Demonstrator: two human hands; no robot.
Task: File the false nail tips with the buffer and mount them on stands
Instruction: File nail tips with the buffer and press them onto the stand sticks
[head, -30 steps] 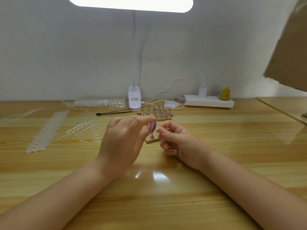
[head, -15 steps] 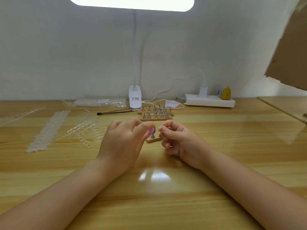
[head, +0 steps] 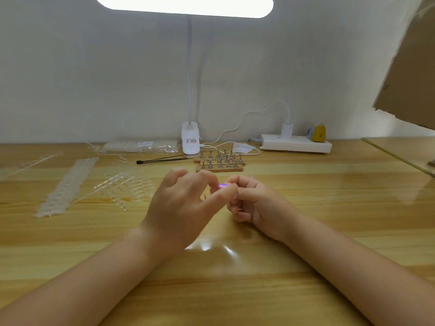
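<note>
A white clip lamp point(head: 190, 142) stands near a power strip point(head: 296, 143).

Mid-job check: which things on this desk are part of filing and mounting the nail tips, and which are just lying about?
Part of the job:
left hand, pinching the purple buffer
right hand, fingers curled; any tip it holds is too small to see
wooden stand racks
clear nail tip strips

Lying about:
clip lamp
power strip
yellow object
black stick

Two bare forearms on view, no sleeves, watch or bracelet anywhere up to the frame's lower edge. Left hand point(head: 181, 203) and right hand point(head: 256, 203) ungloved, no rings. Fingernails short, unpainted where visible, partly blurred.
</note>
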